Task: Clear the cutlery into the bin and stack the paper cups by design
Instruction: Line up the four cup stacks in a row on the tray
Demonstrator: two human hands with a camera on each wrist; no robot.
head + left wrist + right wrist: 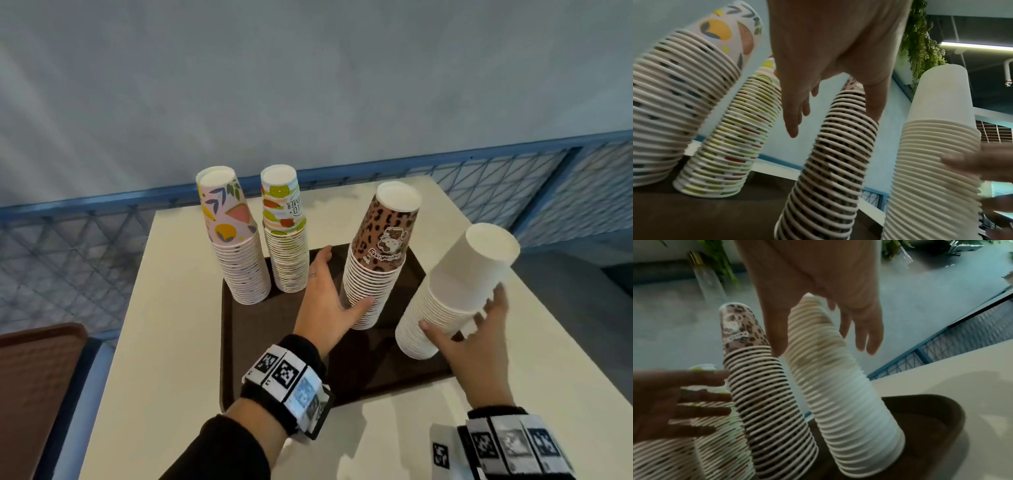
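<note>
Four stacks of upside-down paper cups stand on a dark brown tray (260,346): a pink leaf-print stack (234,240), a striped fruit-print stack (286,240), a leopard-print stack (378,253) and a plain white stack (455,291). My left hand (327,294) is open between the fruit-print and leopard stacks, its thumb at the leopard stack's lower rims. My right hand (474,337) is open with spread fingers around the white stack, thumb touching its lower part. In the right wrist view the white stack (838,378) leans, with its base on the tray (931,418). I see no cutlery.
The tray lies on a cream table (171,308) whose right edge is close to the white stack. A blue mesh railing (513,178) runs behind the table. A reddish-brown seat or tray (34,377) sits low at the left.
</note>
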